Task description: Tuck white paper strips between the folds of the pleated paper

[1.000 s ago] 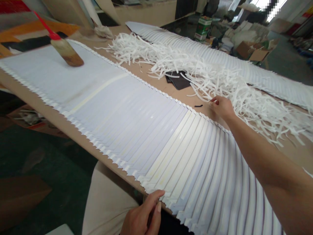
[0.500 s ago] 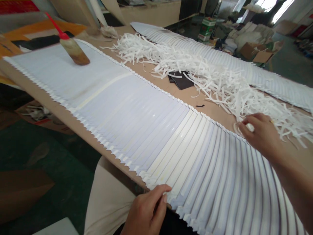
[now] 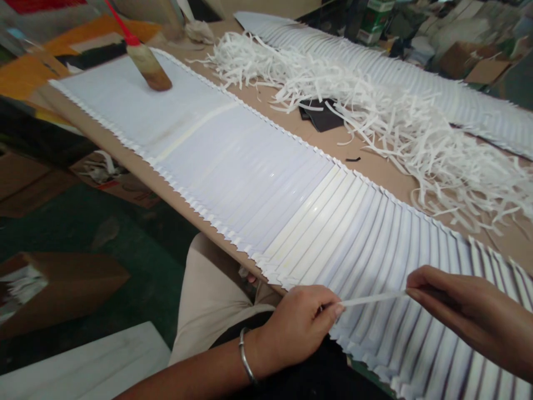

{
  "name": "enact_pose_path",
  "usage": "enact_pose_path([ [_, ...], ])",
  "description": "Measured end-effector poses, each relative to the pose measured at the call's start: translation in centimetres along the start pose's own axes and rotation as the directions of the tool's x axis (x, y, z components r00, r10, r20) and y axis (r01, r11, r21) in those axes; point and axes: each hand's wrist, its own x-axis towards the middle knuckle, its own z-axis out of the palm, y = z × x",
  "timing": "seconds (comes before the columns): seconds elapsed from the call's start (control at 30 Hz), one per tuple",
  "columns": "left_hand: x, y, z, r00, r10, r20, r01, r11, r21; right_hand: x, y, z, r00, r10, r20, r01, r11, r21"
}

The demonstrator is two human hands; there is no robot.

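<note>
A narrow white strip is stretched between my two hands above the ribbed end of a long row of overlapping white strips. My left hand pinches the strip's left end near the row's front edge. At the other end, my right hand grips it between thumb and fingers. Several strips midway along the row look yellowish and glossy. On the far left part of the row stands a squeeze bottle with a red nozzle, leaning, with brown liquid at its bottom.
Behind the row lies a tangled heap of loose white strips, with a black folded piece beside it. A second row of strips runs along the table's far side. Cardboard boxes stand on the floor at left.
My right hand has come from the edge of the loose heap toward my left hand. A strip is now held taut between them. The view has shifted.
</note>
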Motion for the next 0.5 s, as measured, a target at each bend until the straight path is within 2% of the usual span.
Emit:
enact_pose_path([
  [0.07, -1.2, -1.0, -0.2, 0.996, -0.082, -0.027, 0.082, 0.996, -0.021, 1.3, -0.3, 1.4, 0.993, -0.111, 0.028, 0.113, 0.989, -0.094],
  [0.13, -1.9, -1.4, -0.2, 0.991, -0.124, -0.040, 0.122, 0.991, -0.045, 2.9, -2.1, 3.2, 0.965, -0.259, -0.035, 0.249, 0.954, -0.169],
  [0.17, -2.1, -1.5, -0.2, 0.989, -0.138, -0.054, 0.135, 0.989, -0.056, 3.6, -3.3, 4.1, 0.944, -0.328, -0.043, 0.318, 0.935, -0.160],
  [0.23, -2.3, -1.6, -0.2, 0.981, -0.166, -0.098, 0.159, 0.985, -0.073, 4.9, -5.8, 5.7, 0.915, -0.403, 0.027, 0.404, 0.914, -0.046],
  [0.3, -2.5, -1.9, -0.6, 0.967, -0.203, -0.151, 0.190, 0.977, -0.096, 6.0, -7.4, 6.8, 0.919, -0.371, 0.135, 0.363, 0.928, 0.082],
  [0.37, -2.7, -2.3, -1.1, 0.954, -0.242, -0.179, 0.217, 0.965, -0.148, 7.1, -8.0, 7.4, 0.937, -0.284, 0.204, 0.259, 0.955, 0.142],
  [0.5, -3.8, -3.4, -2.1, 0.927, -0.319, -0.199, 0.261, 0.926, -0.272, 9.7, -7.6, 8.1, 0.951, -0.208, 0.229, 0.180, 0.974, 0.139],
])
